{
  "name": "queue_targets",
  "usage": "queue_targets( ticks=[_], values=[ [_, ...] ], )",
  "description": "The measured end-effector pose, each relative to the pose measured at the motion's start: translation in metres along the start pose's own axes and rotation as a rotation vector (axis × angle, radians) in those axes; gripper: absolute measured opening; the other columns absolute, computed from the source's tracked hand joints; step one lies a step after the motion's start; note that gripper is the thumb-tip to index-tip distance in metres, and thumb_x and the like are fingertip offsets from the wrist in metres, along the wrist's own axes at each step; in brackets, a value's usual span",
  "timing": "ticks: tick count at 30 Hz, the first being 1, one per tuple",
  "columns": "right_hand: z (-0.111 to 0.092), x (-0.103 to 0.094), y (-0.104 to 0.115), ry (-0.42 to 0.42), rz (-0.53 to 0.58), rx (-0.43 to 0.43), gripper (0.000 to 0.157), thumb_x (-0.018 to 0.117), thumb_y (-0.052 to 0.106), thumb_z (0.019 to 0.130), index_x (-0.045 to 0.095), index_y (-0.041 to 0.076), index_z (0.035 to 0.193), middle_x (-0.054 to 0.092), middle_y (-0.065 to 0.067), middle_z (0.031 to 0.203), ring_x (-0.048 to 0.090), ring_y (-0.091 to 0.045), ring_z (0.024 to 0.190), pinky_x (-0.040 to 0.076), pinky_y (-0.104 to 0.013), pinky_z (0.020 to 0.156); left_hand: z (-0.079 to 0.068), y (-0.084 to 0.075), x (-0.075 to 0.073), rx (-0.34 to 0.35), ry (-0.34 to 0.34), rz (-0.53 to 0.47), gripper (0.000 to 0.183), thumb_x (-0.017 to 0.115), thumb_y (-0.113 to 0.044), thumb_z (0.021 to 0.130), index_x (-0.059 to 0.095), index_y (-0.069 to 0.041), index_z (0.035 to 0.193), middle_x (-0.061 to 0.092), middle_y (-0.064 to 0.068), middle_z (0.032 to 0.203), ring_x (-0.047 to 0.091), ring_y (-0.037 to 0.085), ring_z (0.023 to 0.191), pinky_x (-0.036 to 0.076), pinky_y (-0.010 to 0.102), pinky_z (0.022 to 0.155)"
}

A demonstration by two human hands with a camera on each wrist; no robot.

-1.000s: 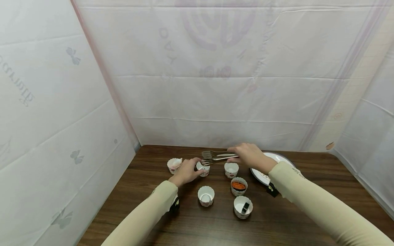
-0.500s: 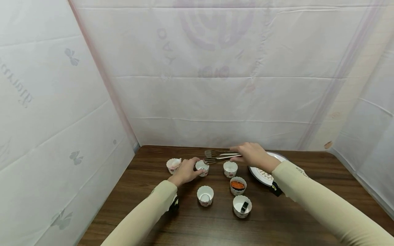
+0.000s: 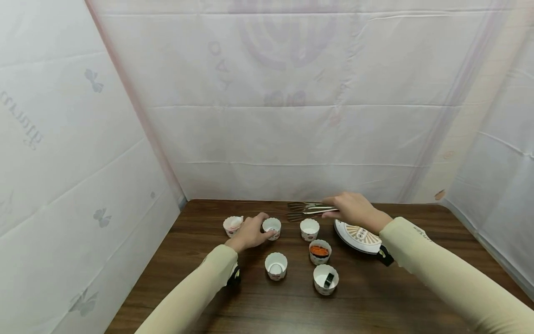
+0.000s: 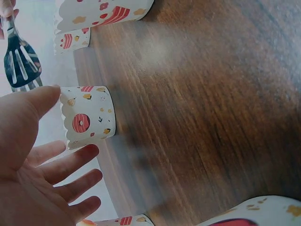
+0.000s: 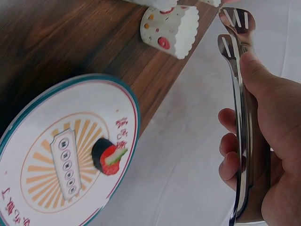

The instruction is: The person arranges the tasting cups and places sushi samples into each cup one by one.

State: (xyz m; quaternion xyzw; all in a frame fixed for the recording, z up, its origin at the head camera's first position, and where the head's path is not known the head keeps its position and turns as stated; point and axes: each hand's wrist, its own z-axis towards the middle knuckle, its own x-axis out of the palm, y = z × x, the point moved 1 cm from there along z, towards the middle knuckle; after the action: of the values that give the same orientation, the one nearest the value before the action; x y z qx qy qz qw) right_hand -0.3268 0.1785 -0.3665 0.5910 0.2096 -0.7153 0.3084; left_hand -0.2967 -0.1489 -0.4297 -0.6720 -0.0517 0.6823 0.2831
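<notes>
My left hand (image 3: 250, 233) is at a white patterned paper cup (image 3: 272, 226). In the left wrist view its fingers are spread, with thumb and index finger to either side of that cup (image 4: 89, 115); firm contact cannot be made out. My right hand (image 3: 353, 211) grips metal tongs (image 5: 250, 132) with slotted heads, held above the table's back edge. Nothing shows between the tongs' heads, which stand slightly apart. Below the right hand lies a round plate (image 5: 80, 101) bearing a sushi roll (image 5: 107, 157) with black wrap and red and green filling.
Several more paper cups stand about: one holds a pale pinkish piece (image 3: 233, 223), another an orange-topped sushi piece (image 3: 319, 251), a third a small black item (image 3: 329, 279). Two cups, at the front middle (image 3: 276, 266) and back (image 3: 309, 229), show bare insides. Pale cloth walls (image 3: 267, 139) enclose the brown table (image 3: 200, 278).
My right hand has moved right with the tongs, whose heads have drawn away from the cup by the left hand. The left hand stays beside that cup. The head view has shifted slightly.
</notes>
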Motion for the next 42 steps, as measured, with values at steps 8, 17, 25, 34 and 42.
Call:
queue_targets(
  ticks=[8,17,25,34,42],
  values=[
    [-0.012,-0.003,-0.014,-0.011,-0.011,0.032,0.048,0.072,0.041,0.096,0.07,0.008,0.131,0.076,-0.01,0.112,0.072,-0.022,0.081,0.056,-0.04,0.061,0.004,-0.005,-0.004,0.061,-0.055,-0.001,0.056,0.071,-0.03,0.099,0.054,-0.001,0.143,0.065,0.02,0.133,0.066,0.036,0.115,0.052,0.052,0.095],
    [-0.025,-0.002,-0.027,-0.001,0.002,0.085,0.05,0.071,0.041,0.097,0.068,0.008,0.133,0.076,-0.005,0.098,0.068,-0.014,0.07,0.053,-0.037,0.055,0.008,-0.015,-0.007,0.082,-0.059,0.021,0.056,0.068,-0.034,0.1,0.054,-0.003,0.144,0.058,0.02,0.142,0.054,0.04,0.13,0.046,0.056,0.104],
    [-0.043,-0.003,-0.036,-0.038,-0.017,0.122,0.051,0.073,0.043,0.095,0.069,0.009,0.132,0.076,-0.011,0.108,0.072,-0.027,0.082,0.055,-0.044,0.059,0.013,-0.027,-0.006,0.11,-0.023,0.028,0.059,0.066,-0.037,0.102,0.052,-0.001,0.146,0.06,0.019,0.14,0.058,0.039,0.126,0.048,0.054,0.103],
    [-0.06,-0.002,-0.046,-0.076,-0.039,0.155,0.057,0.072,0.049,0.094,0.07,0.007,0.131,0.076,-0.014,0.108,0.072,-0.029,0.081,0.053,-0.042,0.055,0.02,-0.048,0.0,0.112,0.017,0.043,0.059,0.067,-0.037,0.101,0.052,-0.003,0.147,0.068,0.017,0.122,0.067,0.032,0.108,0.052,0.05,0.096],
    [-0.072,-0.004,-0.05,-0.056,-0.033,0.208,0.053,0.072,0.045,0.095,0.069,0.006,0.132,0.075,-0.015,0.11,0.072,-0.03,0.082,0.052,-0.042,0.055,0.031,-0.062,0.009,0.134,0.059,0.101,0.058,0.066,-0.042,0.101,0.053,-0.009,0.147,0.068,0.013,0.128,0.066,0.031,0.114,0.052,0.047,0.098]
  ],
)
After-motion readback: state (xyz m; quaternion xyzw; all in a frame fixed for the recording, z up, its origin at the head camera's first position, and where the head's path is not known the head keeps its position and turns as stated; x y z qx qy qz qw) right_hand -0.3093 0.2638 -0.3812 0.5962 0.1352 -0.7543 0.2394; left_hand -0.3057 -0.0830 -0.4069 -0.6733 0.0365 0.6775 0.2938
